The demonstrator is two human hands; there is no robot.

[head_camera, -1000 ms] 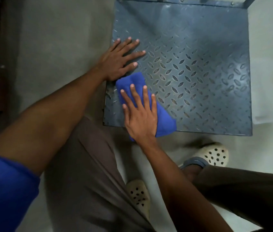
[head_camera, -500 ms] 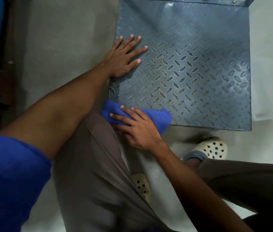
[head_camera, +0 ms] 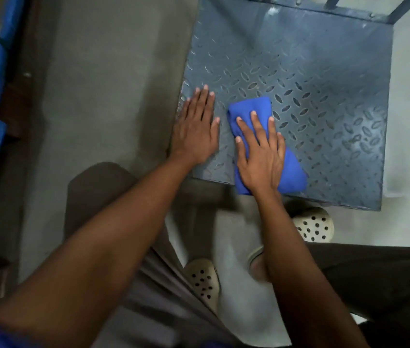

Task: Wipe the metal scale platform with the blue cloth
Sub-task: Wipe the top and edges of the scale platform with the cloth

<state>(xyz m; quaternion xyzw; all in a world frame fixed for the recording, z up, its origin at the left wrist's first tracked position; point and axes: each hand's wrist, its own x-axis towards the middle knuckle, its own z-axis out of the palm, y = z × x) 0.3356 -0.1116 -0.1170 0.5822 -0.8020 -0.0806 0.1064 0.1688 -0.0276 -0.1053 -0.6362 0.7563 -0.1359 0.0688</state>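
Observation:
The metal scale platform (head_camera: 324,101) is a grey-blue square plate with a raised tread pattern, lying on the floor ahead of me. A folded blue cloth (head_camera: 251,109) lies on its near left part, its near end hanging over the front edge. My right hand (head_camera: 259,151) presses flat on the cloth, fingers spread and pointing away from me. My left hand (head_camera: 196,126) rests flat and open on the platform's left edge, just left of the cloth, holding nothing.
Grey concrete floor (head_camera: 113,91) lies left of the platform and a paler floor to its right. My feet in cream perforated clogs (head_camera: 314,224) stand just before the front edge. Blue items (head_camera: 0,46) line the far left. Metal posts (head_camera: 397,8) rise at the platform's back.
My right hand has pushed the cloth from the front edge back up onto the platform. My left hand has shifted nearer the front left corner, closer to the cloth.

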